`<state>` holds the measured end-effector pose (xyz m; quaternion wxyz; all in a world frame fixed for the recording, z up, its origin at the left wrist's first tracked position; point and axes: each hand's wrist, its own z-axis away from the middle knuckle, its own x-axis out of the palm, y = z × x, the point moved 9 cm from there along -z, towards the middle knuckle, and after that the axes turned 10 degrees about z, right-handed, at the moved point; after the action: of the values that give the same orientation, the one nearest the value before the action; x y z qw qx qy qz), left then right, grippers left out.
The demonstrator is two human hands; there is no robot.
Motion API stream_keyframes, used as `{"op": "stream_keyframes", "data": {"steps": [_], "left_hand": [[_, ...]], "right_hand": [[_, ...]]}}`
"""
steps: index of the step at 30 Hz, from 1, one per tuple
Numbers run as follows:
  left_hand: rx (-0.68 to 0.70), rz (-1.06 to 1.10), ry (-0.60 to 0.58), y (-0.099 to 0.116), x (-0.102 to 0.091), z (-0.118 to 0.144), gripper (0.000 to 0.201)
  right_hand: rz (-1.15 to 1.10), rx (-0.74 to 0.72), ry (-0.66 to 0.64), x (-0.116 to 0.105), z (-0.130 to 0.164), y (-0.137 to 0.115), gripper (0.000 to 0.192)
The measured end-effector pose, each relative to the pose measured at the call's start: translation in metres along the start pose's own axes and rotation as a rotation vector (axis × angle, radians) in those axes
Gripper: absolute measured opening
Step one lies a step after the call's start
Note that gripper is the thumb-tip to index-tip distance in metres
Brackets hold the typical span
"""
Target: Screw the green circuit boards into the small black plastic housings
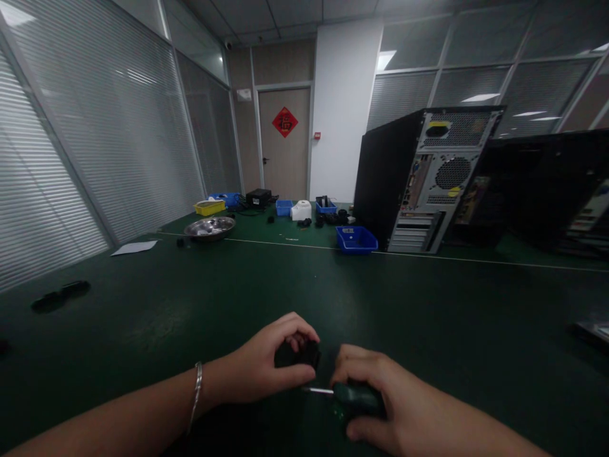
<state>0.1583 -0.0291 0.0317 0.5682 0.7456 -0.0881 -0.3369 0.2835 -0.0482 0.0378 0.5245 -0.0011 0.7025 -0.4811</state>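
My left hand (266, 365) is curled around a small black part (299, 354) that rests low on the dark green table (200, 304), near the front edge. My right hand (380, 400) grips a screwdriver with a dark green handle (358, 396). Its thin metal shaft (318, 390) points left, toward the underside of the black part by my left thumb. A silver bracelet (196, 393) circles my left wrist. The two hands almost touch.
An upright black computer tower (419, 178) stands at the back right, a second dark case (547, 184) beside it. A blue bin (356, 240), a metal bowl (209, 227), a yellow bin (209, 207), a white sheet (134, 247) and black pieces (59, 296) lie farther off.
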Motion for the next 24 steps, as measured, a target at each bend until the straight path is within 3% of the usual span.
{"op": "stream_keyframes", "data": {"steps": [5,10,17,24], "left_hand": [[-0.064,0.352,0.007,-0.016,0.000,-0.002,0.036],[-0.105,0.653,0.024,-0.023,0.004,-0.006,0.031],[-0.167,0.670,0.038,-0.025,0.012,-0.007,0.027],[-0.155,0.729,-0.062,-0.020,0.020,-0.007,0.032]], "right_hand": [[0.003,-0.050,0.038,0.002,-0.001,-0.007,0.015],[0.029,-0.069,0.164,-0.002,-0.006,-0.006,0.011],[-0.023,0.025,0.314,-0.011,-0.006,0.012,0.014],[-0.079,-0.046,0.347,-0.011,-0.004,-0.001,0.011]]}}
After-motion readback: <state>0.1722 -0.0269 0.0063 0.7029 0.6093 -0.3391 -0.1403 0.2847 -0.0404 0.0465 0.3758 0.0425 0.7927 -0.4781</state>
